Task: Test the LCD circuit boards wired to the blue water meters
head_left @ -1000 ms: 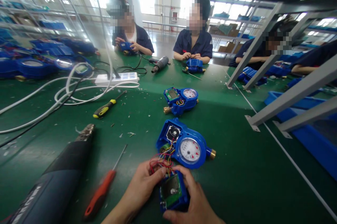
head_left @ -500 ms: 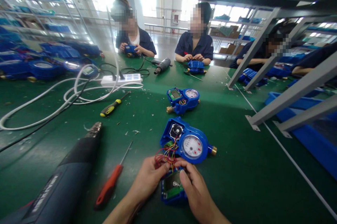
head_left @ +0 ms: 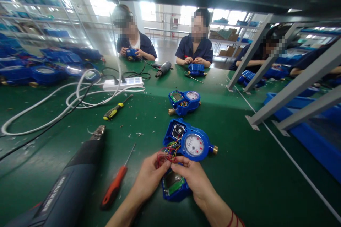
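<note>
In front of me a blue water meter lies with its housing uncovered and a brass fitting pointing right. Red, yellow and white wires run from it towards me. My left hand is closed on the bundle, with red loops over its fingers. Thumb and fingers of my right hand pinch the wires beside it; the exact strands are hidden. Below the fingers a blue cover holds a green circuit board with a display, tilted on the table.
Left of my arm lie an orange screwdriver and a heat gun. Farther off are a yellow screwdriver, a white power strip and another water meter. Metal struts and a blue bin stand right; co-workers sit opposite.
My right hand has moved from the cover's edge up to the wires, its fingertips now meeting the left hand's. The cover has turned slightly, and the view has shifted a little.
</note>
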Demonstrator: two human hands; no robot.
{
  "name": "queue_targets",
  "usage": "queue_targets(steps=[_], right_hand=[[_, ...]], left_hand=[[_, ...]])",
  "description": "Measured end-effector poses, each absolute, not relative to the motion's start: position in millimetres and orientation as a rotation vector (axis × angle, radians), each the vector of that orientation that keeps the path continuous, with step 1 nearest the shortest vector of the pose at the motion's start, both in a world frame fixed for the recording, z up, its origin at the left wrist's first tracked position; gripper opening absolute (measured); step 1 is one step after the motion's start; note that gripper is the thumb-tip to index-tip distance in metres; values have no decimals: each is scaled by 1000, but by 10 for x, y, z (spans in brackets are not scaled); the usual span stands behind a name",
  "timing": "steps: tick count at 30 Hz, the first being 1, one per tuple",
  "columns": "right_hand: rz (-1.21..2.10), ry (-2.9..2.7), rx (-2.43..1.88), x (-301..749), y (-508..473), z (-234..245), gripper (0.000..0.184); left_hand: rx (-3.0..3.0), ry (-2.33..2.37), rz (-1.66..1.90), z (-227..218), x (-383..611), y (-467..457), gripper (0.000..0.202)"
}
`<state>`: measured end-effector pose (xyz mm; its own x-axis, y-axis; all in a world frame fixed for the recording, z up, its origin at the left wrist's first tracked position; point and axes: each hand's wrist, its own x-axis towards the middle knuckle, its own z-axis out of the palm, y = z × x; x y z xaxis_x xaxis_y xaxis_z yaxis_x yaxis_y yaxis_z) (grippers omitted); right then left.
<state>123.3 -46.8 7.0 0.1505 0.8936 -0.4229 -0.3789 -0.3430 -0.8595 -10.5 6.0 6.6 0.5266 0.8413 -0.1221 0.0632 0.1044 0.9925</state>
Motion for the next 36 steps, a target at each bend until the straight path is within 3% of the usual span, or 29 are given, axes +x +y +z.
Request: queue_targets(steps=[4,9,14,26,36], right_hand=[[1431,-531,-1304,1239,-471,50,29],[1371,-520,-1314,1230,-471,84,24],[1386,-497,-1277,1222,-455,124,26],[1430,-463,-1245,1214,-466,86,31],[1454,-480,-1181,1227,-466,106,29]], left_hand=[[1497,1015,862,99,-174,20,26],[1825,1138,1192,82,-282,-67,7],[2287,953,1038,62,-221,-72,12],[2199,1069,834,24,-191,-11,8],[2335,1023,894,-7,-129,-11,9]])
